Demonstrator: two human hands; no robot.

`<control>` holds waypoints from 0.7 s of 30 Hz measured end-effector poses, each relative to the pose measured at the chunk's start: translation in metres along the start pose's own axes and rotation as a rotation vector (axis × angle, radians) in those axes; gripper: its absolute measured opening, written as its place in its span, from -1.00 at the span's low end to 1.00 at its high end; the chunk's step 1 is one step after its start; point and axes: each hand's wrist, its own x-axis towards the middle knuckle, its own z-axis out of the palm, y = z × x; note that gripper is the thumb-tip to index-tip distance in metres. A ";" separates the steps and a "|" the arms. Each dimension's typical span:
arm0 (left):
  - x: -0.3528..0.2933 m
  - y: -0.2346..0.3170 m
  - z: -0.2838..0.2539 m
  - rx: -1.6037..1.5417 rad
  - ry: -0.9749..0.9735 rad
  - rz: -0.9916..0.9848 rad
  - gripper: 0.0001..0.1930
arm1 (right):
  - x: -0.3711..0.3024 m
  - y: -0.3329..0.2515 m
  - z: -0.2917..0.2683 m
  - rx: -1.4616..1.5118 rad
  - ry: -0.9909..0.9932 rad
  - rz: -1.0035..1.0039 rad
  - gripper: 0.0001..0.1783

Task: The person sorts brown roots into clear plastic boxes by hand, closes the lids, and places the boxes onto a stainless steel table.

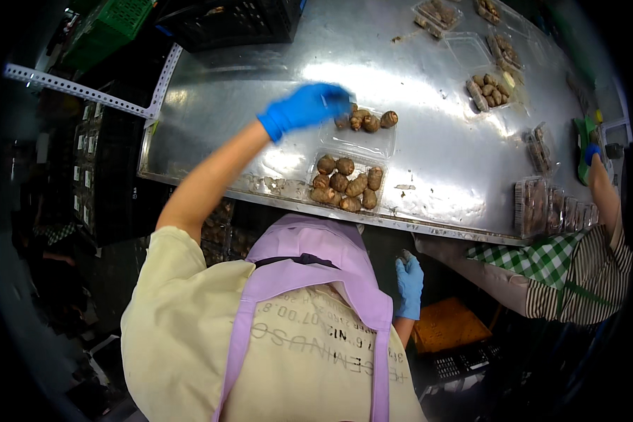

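Note:
A clear plastic clamshell lies spread at the table's near edge. Its base (pixel 375 163) is filled with several brown taro corms (pixel 339 183). Beyond it, the lid (pixel 369 144) carries a few more loose corms (pixel 371 123). My left hand (pixel 309 107), in a blue glove, reaches over the lid's left side, close to those corms; motion smears its fingers and hides whether they grip anything. Low beside my body, past the table edge, my right hand (pixel 409 285) wears a lighter blue glove. Its fingers are drawn together around something small and dark at their tips that I cannot make out.
Filled clear packs (pixel 489 92) lie at the metal table's (pixel 225 105) far right; others stand in a row (pixel 534 204) near a co-worker's arm (pixel 603 186). A black crate (pixel 228 24) sits at the far left. An orange crate (pixel 450 325) is below, right.

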 end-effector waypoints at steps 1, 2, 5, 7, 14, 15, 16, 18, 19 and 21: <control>-0.012 -0.019 0.034 0.072 -0.098 0.184 -0.71 | -0.002 0.003 0.004 0.005 -0.023 0.005 -0.57; -0.023 -0.030 0.058 0.247 -0.187 0.306 -0.73 | -0.001 0.004 0.006 0.006 -0.049 0.011 -0.57; -0.038 -0.042 0.096 0.554 -0.238 0.420 -0.78 | 0.005 -0.002 0.008 -0.002 -0.085 -0.002 -0.57; -0.037 -0.045 0.108 0.620 -0.212 0.383 -0.80 | 0.012 -0.003 0.009 -0.024 -0.095 -0.014 -0.57; -0.033 -0.033 0.100 0.593 -0.189 0.232 -0.72 | 0.033 -0.032 0.004 -0.172 -0.110 -0.059 -0.60; -0.035 -0.029 0.091 0.585 -0.201 0.250 -0.68 | 0.032 -0.033 0.004 -0.147 -0.087 -0.081 -0.62; -0.040 -0.028 0.086 0.454 -0.152 0.246 -0.67 | 0.031 -0.035 0.001 -0.072 -0.096 -0.084 -0.64; -0.056 -0.020 0.081 0.191 -0.058 0.227 -0.63 | 0.022 -0.057 -0.009 0.081 -0.117 -0.085 -0.67; -0.062 -0.009 0.081 -0.068 -0.102 0.105 -0.61 | 0.019 -0.071 -0.013 0.151 -0.141 -0.061 -0.69; -0.072 0.020 0.082 -0.582 -0.202 -0.144 -0.55 | 0.012 -0.103 -0.022 0.296 -0.171 -0.005 -0.73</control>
